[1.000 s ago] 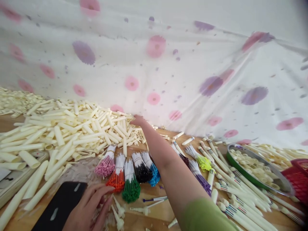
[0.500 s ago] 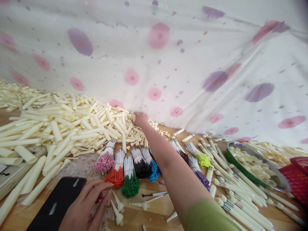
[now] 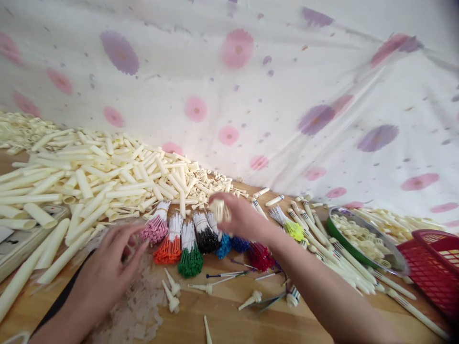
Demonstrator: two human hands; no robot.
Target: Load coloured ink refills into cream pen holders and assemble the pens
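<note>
My right hand (image 3: 238, 215) is closed on a small slotted cream plastic part (image 3: 219, 210), above the bundles of refills. My left hand (image 3: 111, 258) hovers at the lower left with its fingers apart and nothing seen in them, partly hiding a dark object beneath. Between the hands lie white-stemmed bundles with coloured ends: pink (image 3: 155, 229), orange (image 3: 168, 248), green (image 3: 190, 258), black (image 3: 205, 239) and blue (image 3: 223, 246). A red bundle (image 3: 260, 256) is beside my right forearm. Cream pointed tips (image 3: 171, 297) rest nearer to me.
Cream tubes (image 3: 89, 177) are heaped at the left. Small clear pieces (image 3: 134, 306) cover the wood (image 3: 229, 315) at the front. On the right are assembled pen barrels (image 3: 351, 263), a green-sided bowl (image 3: 332, 229) of parts and a red basket (image 3: 426, 267). A flowered sheet (image 3: 161, 95) hangs behind.
My right hand has come back from the far pile, now holding a cream part over the bundles. My left hand has moved left and slightly up, over the dark object.
</note>
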